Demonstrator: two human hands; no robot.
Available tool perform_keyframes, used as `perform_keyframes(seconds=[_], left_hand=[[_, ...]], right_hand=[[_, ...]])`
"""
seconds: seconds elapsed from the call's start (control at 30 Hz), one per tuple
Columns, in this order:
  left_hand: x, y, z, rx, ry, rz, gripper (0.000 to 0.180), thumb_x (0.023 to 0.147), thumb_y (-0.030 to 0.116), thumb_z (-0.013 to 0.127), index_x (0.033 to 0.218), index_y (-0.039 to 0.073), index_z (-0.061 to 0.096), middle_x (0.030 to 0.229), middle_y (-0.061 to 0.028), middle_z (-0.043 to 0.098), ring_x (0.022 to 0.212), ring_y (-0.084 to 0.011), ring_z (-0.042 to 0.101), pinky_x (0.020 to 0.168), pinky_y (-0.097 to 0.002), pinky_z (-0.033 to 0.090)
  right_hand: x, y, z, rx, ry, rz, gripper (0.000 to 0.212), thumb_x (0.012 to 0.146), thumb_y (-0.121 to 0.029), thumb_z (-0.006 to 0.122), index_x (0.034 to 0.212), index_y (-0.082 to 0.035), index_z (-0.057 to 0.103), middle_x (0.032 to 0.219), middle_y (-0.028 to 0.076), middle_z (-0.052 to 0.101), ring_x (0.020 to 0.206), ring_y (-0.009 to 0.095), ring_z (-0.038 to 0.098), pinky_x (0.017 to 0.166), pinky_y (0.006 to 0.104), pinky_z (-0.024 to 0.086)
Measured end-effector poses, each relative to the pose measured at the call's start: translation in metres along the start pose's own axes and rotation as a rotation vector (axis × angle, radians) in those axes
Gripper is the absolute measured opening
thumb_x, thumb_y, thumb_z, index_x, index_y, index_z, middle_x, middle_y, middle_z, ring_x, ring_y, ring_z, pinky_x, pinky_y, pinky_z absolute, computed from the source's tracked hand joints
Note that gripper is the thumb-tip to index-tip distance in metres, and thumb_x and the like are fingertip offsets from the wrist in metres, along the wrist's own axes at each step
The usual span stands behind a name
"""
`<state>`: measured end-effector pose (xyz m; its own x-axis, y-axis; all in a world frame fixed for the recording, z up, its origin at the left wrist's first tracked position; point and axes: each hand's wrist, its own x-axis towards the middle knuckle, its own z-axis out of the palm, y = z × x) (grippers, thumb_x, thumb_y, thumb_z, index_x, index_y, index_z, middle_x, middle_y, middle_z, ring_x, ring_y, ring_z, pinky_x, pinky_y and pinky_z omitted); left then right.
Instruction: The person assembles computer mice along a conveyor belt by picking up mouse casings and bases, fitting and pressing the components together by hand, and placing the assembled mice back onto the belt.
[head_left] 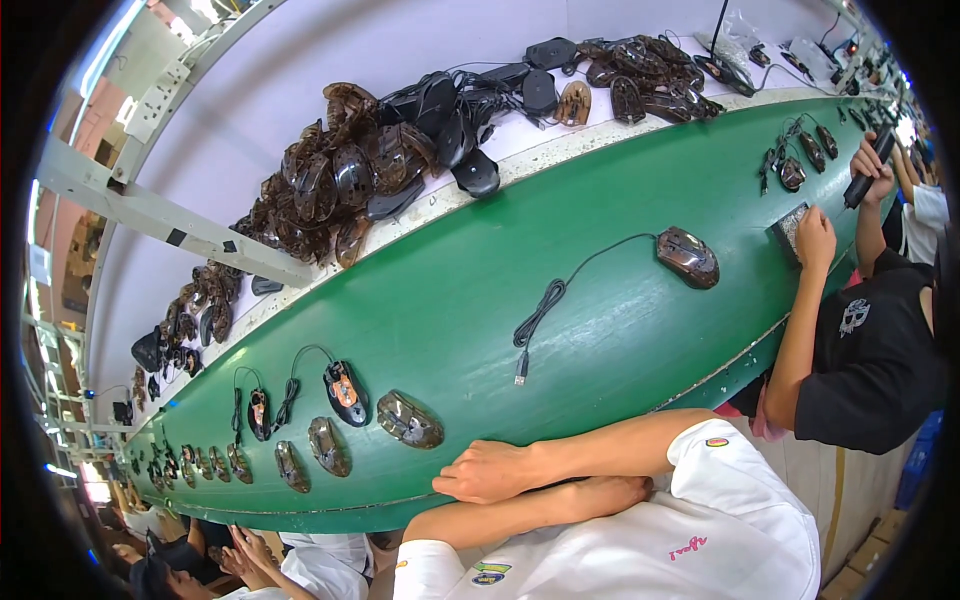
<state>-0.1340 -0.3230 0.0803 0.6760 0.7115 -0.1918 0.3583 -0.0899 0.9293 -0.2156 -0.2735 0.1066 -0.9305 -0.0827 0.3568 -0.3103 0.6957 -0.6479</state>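
My forearms cross in front of my white shirt. My right hand (482,472) rests at the near edge of the green conveyor belt (470,290), its fingers curled closed with nothing seen in them. My left hand (618,495) lies below my right forearm, close to the shirt, and its fingers are mostly hidden. Nearest to my right hand, just left of it and apart, is a dark translucent mouse shell (409,419). Farther left lies an opened computer mouse (346,392) with an orange inside and its cable. A whole brown mouse (687,257) with a bundled cable (540,312) sits farther up the belt.
Piles of brown shells (330,175) and black mouse parts (450,115) cover the white ledge behind the belt. A white post (170,215) crosses at the left. At right a co-worker in a black shirt (870,350) holds a dark tool (868,170). More people sit at lower left.
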Motion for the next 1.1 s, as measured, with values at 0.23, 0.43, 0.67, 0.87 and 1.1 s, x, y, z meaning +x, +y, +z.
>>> perform_keyframes(seconds=[0.23,0.43,0.67,0.87,1.1], left_hand=[[0.000,-0.003,0.003,0.007,0.029,0.020,0.034,0.104,0.017,0.046,0.096,-0.005,0.071,0.100,-0.0216,0.073,0.083,-0.0387,0.062,0.082,-0.0493,0.048],[0.000,0.006,-0.003,0.052,0.030,-0.016,0.033,0.104,0.017,0.046,0.096,-0.005,0.071,0.098,-0.0210,0.073,0.082,-0.0389,0.063,0.081,-0.0503,0.049],[0.001,-0.003,0.001,0.108,0.030,0.039,0.033,0.104,0.019,0.047,0.101,-0.004,0.070,0.101,-0.0209,0.073,0.083,-0.0391,0.064,0.081,-0.0496,0.049],[0.003,-0.005,0.000,0.159,-0.082,0.010,0.036,0.107,0.028,0.048,0.116,-0.001,0.069,0.109,-0.0195,0.074,0.089,-0.0386,0.066,0.081,-0.0466,0.050],[0.002,-0.014,0.009,0.040,-0.027,-0.032,0.036,0.106,0.027,0.049,0.114,-0.001,0.068,0.108,-0.0200,0.074,0.087,-0.0381,0.065,0.079,-0.0464,0.049]], right_hand=[[0.000,-0.001,-0.001,-0.013,-0.006,0.001,0.008,0.093,-0.010,0.059,0.090,-0.005,0.053,0.074,0.011,0.061,0.061,0.030,0.065,0.051,0.0434,0.048],[0.000,0.000,-0.002,-0.033,-0.031,0.006,0.007,0.094,-0.010,0.058,0.091,-0.006,0.053,0.074,0.010,0.060,0.063,0.029,0.066,0.052,0.0425,0.048],[0.000,0.001,0.003,0.008,0.058,-0.017,0.009,0.091,-0.011,0.059,0.087,-0.004,0.054,0.071,0.013,0.063,0.056,0.035,0.064,0.050,0.0455,0.048],[0.000,0.002,0.004,0.006,0.065,-0.011,0.009,0.092,-0.011,0.059,0.088,-0.005,0.055,0.071,0.012,0.064,0.056,0.035,0.065,0.050,0.0459,0.048],[0.000,-0.001,0.000,-0.052,0.011,-0.008,0.007,0.093,-0.010,0.059,0.091,-0.006,0.054,0.073,0.009,0.059,0.061,0.028,0.065,0.051,0.0416,0.048]])
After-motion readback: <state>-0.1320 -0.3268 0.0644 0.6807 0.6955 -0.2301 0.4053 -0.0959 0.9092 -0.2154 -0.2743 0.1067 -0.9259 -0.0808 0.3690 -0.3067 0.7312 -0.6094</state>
